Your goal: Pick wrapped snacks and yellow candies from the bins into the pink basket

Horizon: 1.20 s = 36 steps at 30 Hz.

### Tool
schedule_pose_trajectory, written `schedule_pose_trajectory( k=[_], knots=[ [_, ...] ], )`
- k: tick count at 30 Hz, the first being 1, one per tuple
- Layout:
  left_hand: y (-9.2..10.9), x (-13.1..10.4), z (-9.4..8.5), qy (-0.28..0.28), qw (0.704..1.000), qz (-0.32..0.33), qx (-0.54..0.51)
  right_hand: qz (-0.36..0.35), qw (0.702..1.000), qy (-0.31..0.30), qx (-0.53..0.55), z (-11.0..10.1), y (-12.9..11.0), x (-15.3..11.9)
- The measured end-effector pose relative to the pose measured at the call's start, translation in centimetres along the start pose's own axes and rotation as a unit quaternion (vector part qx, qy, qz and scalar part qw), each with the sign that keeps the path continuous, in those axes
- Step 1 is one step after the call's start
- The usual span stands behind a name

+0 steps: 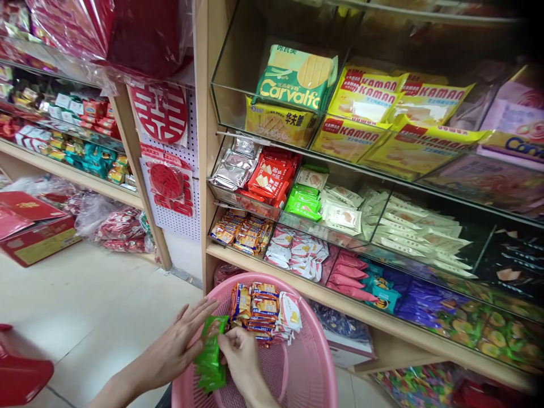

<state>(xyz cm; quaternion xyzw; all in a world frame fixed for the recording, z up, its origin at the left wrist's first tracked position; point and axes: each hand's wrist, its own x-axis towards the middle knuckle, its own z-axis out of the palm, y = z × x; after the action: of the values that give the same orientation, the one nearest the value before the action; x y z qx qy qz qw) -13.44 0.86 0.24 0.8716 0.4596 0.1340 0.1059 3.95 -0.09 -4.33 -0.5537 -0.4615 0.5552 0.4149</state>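
Note:
Inside the left side of a pink plastic basket (325,362) are several green snack packets (210,354), stacked in a row. My left hand (176,343) lies along their left side, its fingers stretched out and its palm against or very close to them. On the other side, my right hand (244,360) is closed, thumb and fingertips pinched at the edge of a green packet. Orange-and-blue snack packets (264,306) sit in neat stacks at the basket's far side. Beside them stand white packets (289,311) with a yellow print.
Shelves with clear bins rise behind the basket, holding green packets (304,202), red packets (272,175) and yellow wafer bags (365,93). A wooden shelf edge (255,260) runs close to the basket's far rim. On the floor at left are a red box (34,226) and a red plastic object (23,365).

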Motion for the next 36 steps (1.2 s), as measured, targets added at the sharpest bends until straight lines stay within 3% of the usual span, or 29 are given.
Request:
schedule_pose_trajectory(
  k=[5, 10, 14, 20, 26, 29, 32, 36],
  knots=[
    [-0.3, 1.0, 0.5, -0.035, 0.998, 0.048, 0.005, 0.011, 1.0, -0.002, -0.024, -0.3, 0.6, -0.6],
    [-0.1, 0.7, 1.5, -0.034, 0.998, 0.043, 0.004, 0.027, 0.999, -0.018, -0.017, 0.0, 0.4, -1.2],
    [0.1, 0.5, 0.9, -0.027, 0.998, 0.041, -0.029, 0.045, 0.999, -0.02, 0.003, -0.3, -0.2, -1.7],
    [-2.2, 0.1, -0.2, 0.027, 0.998, -0.053, -0.036, 0.038, 0.995, -0.026, 0.083, -3.9, -1.0, -2.5],
    [-3.6, -0.2, 0.3, 0.031, 0.996, -0.077, -0.033, 0.016, 0.996, -0.02, 0.091, -6.9, -2.2, -2.7],
    [-2.5, 0.0, -0.2, 0.031, 0.998, -0.057, -0.027, 0.013, 0.996, -0.034, 0.078, -7.0, -2.9, -2.6],
    [-0.1, 0.3, -2.0, 0.016, 0.999, -0.007, -0.038, -0.007, 0.997, -0.077, 0.032, -6.4, -3.9, -2.6],
    [4.0, 0.5, -3.8, -0.089, 0.989, 0.094, -0.078, -0.027, 0.988, -0.153, 0.015, -5.3, -5.3, -2.7]
  ],
)
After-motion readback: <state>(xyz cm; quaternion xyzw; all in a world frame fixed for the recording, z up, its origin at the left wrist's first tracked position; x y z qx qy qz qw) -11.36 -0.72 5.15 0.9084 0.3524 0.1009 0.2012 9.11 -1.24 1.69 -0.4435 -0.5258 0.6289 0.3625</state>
